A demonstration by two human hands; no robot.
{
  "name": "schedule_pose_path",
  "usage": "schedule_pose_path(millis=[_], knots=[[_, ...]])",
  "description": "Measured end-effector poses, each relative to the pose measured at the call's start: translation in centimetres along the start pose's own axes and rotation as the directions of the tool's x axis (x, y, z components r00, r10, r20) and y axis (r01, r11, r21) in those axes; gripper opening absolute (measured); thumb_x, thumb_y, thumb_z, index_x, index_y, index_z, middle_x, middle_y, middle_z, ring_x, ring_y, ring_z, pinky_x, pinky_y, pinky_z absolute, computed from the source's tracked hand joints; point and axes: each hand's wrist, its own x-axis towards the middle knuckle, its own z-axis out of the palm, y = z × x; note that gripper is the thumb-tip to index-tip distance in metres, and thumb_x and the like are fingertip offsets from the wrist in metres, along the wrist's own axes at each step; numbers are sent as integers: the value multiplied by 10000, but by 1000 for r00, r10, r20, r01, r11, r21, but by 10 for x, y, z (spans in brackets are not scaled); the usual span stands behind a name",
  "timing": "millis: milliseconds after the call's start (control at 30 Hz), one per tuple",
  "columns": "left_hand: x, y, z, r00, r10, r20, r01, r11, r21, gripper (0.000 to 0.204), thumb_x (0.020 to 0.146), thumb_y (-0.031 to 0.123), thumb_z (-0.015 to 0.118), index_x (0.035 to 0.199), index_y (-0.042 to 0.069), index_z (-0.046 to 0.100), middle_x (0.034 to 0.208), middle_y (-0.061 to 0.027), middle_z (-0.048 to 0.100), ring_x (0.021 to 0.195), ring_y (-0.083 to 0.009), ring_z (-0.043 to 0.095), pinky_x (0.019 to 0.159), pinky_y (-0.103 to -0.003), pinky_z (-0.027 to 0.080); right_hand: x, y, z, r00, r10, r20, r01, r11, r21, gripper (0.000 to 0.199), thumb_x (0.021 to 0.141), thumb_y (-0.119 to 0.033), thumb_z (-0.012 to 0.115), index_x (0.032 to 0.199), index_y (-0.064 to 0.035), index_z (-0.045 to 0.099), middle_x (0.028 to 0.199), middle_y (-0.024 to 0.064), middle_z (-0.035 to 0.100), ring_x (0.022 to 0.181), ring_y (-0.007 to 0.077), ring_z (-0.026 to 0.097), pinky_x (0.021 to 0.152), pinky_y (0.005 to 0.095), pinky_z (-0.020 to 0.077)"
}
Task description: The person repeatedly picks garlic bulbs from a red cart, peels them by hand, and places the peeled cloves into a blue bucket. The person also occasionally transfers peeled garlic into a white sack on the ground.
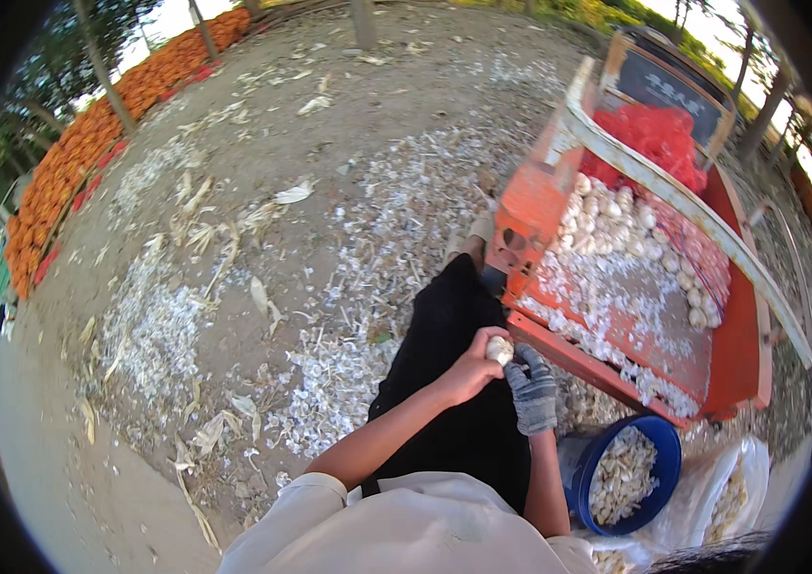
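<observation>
My left hand (468, 368) is bare and grips a white garlic bulb (499, 349) over my lap. My right hand (532, 387) wears a grey knit glove and touches the same bulb from the right, fingers curled against it. Both hands meet above my black trousers (454, 325), just left of an orange cart bed (741, 354). The cart bed holds several whole garlic bulbs (616, 225) and loose papery skins. A blue bucket (659, 450) of peeled garlic sits under my right forearm.
Garlic skins and dry husks litter the dirt ground (262, 316) to my left. Red mesh sacks (650, 134) lie at the cart's far end. A row of orange sacks (90, 143) lines the far left. A white plastic bag (731, 497) of garlic lies beside the bucket.
</observation>
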Motion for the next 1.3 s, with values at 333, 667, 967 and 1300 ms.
schedule_pose_path(millis=[333,667,967,1300], knots=[[5,-24,1,981,54,189,-183,601,778,633,715,-22,549,1262,-42,232,1156,-203,360,1116,-330,378,969,-356,291,5,67,-12,992,28,120,-58,966,251,333,855,-37,477,1173,53,438,1035,112,547,906,178,539,782,290,451],[21,-57,-4,949,184,257,-316,537,782,547,747,-24,535,1211,-30,246,1046,-205,355,972,-356,413,822,-390,367,13,64,-3,990,71,119,-107,935,339,310,865,-57,474,1158,43,449,959,116,569,784,172,563,668,286,480],[2,-57,6,986,19,165,-154,484,861,700,729,-45,524,1331,2,170,1032,-207,370,858,-348,481,745,-402,392,5,65,2,980,137,147,-184,903,389,310,865,-57,471,1158,43,446,938,116,568,748,169,558,635,283,476],[18,-78,-6,979,147,138,-202,694,692,622,752,-35,509,1303,-16,221,1062,-217,431,982,-316,472,809,-375,398,6,66,-1,970,168,174,-228,877,422,310,866,-58,468,1159,42,442,914,116,567,707,166,552,597,279,471]])
